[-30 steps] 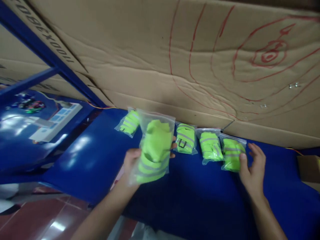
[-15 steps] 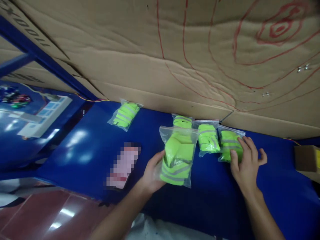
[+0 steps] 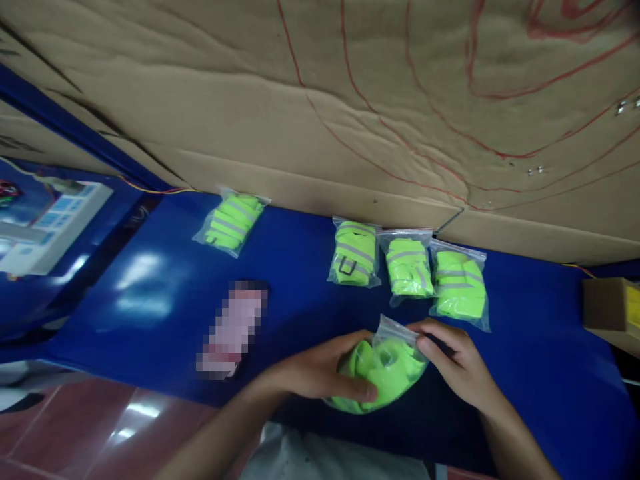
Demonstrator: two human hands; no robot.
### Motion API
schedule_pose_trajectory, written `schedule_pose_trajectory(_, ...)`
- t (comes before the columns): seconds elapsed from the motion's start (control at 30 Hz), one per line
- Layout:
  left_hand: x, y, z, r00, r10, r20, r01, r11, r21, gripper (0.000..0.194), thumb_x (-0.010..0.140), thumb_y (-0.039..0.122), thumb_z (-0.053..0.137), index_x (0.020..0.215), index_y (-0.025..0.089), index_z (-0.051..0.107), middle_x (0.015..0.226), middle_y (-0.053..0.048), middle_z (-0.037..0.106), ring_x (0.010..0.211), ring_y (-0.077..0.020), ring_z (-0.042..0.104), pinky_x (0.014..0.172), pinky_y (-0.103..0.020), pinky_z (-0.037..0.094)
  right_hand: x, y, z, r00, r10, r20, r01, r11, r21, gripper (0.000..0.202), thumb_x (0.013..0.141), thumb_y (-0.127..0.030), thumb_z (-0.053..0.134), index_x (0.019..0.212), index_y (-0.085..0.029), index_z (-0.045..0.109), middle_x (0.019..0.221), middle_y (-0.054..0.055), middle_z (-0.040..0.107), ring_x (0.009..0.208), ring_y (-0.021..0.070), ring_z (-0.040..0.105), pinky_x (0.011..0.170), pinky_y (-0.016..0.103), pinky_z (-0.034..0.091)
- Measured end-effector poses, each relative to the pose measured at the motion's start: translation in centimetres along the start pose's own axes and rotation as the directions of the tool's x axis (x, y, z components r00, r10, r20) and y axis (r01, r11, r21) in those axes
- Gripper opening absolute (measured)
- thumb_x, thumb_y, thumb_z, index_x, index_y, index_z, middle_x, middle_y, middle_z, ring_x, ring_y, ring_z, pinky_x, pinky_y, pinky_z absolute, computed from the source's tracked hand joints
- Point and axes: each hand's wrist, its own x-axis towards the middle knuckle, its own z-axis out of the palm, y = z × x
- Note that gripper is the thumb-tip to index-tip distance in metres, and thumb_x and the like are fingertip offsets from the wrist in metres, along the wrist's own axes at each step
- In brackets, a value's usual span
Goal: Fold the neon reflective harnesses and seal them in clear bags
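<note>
My left hand (image 3: 330, 370) is wrapped round a clear zip bag (image 3: 393, 373) with bright yellow-green strap material in it. The fingers and thumb of my right hand (image 3: 450, 357) pinch the same bag at its upper right, by the zip edge. Beyond my hands, three similar bags lie in a row on the blue table: a left one (image 3: 354, 253) with a dark buckle, a middle one (image 3: 409, 268) and a right one (image 3: 459, 285). Another such bag (image 3: 233, 222) lies apart, farther left.
A phone-like object (image 3: 234, 330), pixelated, lies on the blue table (image 3: 165, 347) left of my hands. A cardboard wall (image 3: 225, 120) with red lines stands along the back. A small brown box (image 3: 606, 310) sits at the right, a white power strip (image 3: 60, 227) at the far left.
My right hand has left the rightmost bag and now grips the held bag. My left hand has brought that bag lower and to the right, tilting it. The view has shifted slightly.
</note>
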Motion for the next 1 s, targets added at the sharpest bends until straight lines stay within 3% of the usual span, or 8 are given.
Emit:
schedule_pose_trajectory(0.1,-0.4,2.0,-1.2,0.991,0.049,-0.121,-0.006,0.942,0.335,0.066,0.083,0.04,0.079,0.142,0.025,0.054,0.139,-0.009,0.059,0.128,-0.0261,0.058,0.111,-0.043,0.046,0.1,0.4,-0.6,0.985,0.085,0.148,-0.091,0.995,0.035,0.023,0.103,-0.04,0.058,0.103,-0.023,0.073,0.087,0.001,0.072,0.078,0.0142,0.067,0.07,0.022,0.049)
schedule_pose_trajectory(0.23,-0.5,2.6,-0.3,0.898,0.215,-0.384,0.081,0.776,0.625,0.052,0.096,0.034,0.061,0.147,0.029,0.048,0.135,-0.009,0.063,0.123,-0.0248,0.062,0.107,-0.044,0.049,0.3,1.2,-1.1,0.947,0.165,0.276,-0.188,0.98,0.06,0.032,0.104,-0.046,0.056,0.089,-0.02,0.069,0.075,0.0,0.067,0.068,0.0118,0.06,0.064,0.021,0.043)
schedule_pose_trajectory(0.37,-0.4,2.7,2.7,0.773,0.538,-0.336,0.02,0.508,0.861,0.028,0.099,0.025,0.056,0.126,0.028,0.064,0.123,-0.008,0.069,0.113,-0.0239,0.066,0.098,-0.042,0.052,0.5,1.3,-0.9,0.943,0.185,0.275,-0.219,0.971,0.098,0.036,0.099,-0.049,0.063,0.081,-0.018,0.067,0.073,0.0,0.066,0.069,0.0112,0.059,0.064,0.021,0.042)
schedule_pose_trajectory(0.43,-0.2,3.0,4.0,0.742,0.613,-0.271,-0.064,0.467,0.882,0.014,0.099,0.022,0.057,0.108,0.024,0.067,0.104,-0.006,0.071,0.096,-0.0202,0.068,0.086,-0.036,0.053,0.6,1.3,-0.6,0.948,0.179,0.262,-0.223,0.964,0.146,0.037,0.096,-0.049,0.067,0.078,-0.017,0.064,0.071,-0.001,0.064,0.067,0.0107,0.057,0.063,0.021,0.041)
schedule_pose_trajectory(0.53,1.1,3.0,4.8,0.794,0.569,-0.212,-0.141,0.512,0.847,0.017,0.1,0.026,0.056,0.086,0.02,0.062,0.081,-0.003,0.068,0.075,-0.0151,0.064,0.069,-0.029,0.048,0.7,1.4,0.1,0.953,0.193,0.235,-0.247,0.941,0.231,0.04,0.09,-0.05,0.074,0.075,-0.017,0.06,0.068,-0.001,0.062,0.065,0.0098,0.053,0.06,0.02,0.038)
schedule_pose_trajectory(0.67,3.6,1.6,4.4,0.839,0.467,-0.278,0.005,0.505,0.863,0.035,0.101,0.038,0.057,0.073,0.018,0.058,0.072,-0.002,0.064,0.065,-0.0136,0.059,0.061,-0.029,0.038,0.8,1.5,1.5,0.957,0.196,0.212,-0.249,0.934,0.258,0.043,0.085,-0.052,0.079,0.073,-0.017,0.058,0.068,-0.002,0.061,0.064,0.0092,0.05,0.058,0.02,0.038)
schedule_pose_trajectory(0.8,4.9,0.5,3.7,0.883,0.338,-0.324,0.121,0.504,0.855,0.034,0.1,0.041,0.061,0.075,0.017,0.063,0.074,-0.002,0.067,0.066,-0.0141,0.059,0.063,-0.029,0.037,1.1,1.7,2.1,0.946,0.178,0.271,-0.253,0.929,0.272,0.044,0.084,-0.055,0.079,0.073,-0.016,0.06,0.071,-0.001,0.064,0.065,0.0094,0.053,0.059,0.02,0.04)
schedule_pose_trajectory(1.0,5.0,1.3,2.6,0.94,0.141,-0.312,0.166,0.609,0.775,0.026,0.098,0.039,0.065,0.083,0.018,0.072,0.08,-0.002,0.07,0.071,-0.015,0.062,0.065,-0.028,0.037,1.3,1.6,1.4,0.92,0.167,0.354,-0.273,0.922,0.275,0.035,0.088,-0.051,0.077,0.086,-0.016,0.07,0.076,0.0,0.07,0.069,0.0111,0.062,0.065,0.021,0.047)
